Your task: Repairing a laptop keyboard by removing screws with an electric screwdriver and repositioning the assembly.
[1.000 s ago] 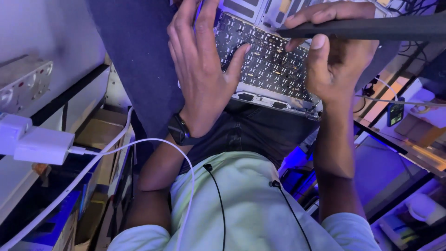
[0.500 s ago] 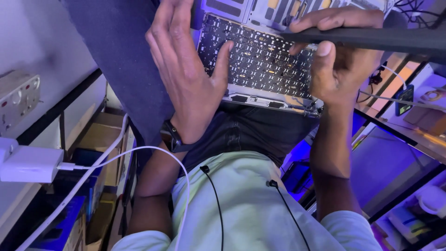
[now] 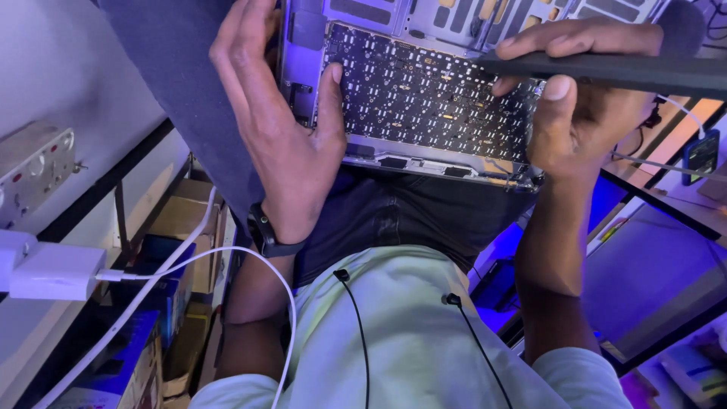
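Laptop shell [image 3: 424, 98] opened up on lap, keyboard underside exposed. Left hand [image 3: 280, 144] flat on its left edge, thumb on key matrix, grip open. Right hand [image 3: 583, 106] grip closed on thin dark panel [image 3: 628, 72] above chassis. Risk: panel slips, scrapes exposed board; shell slides off lap.

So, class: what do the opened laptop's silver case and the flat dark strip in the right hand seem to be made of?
Silver laptop case: probably aluminium, with a matt grey sheen and thin crisp edges. Flat dark strip: possibly rubber or plastic, dull black with no glare. The right hand grips it; the left hand rests on the case.
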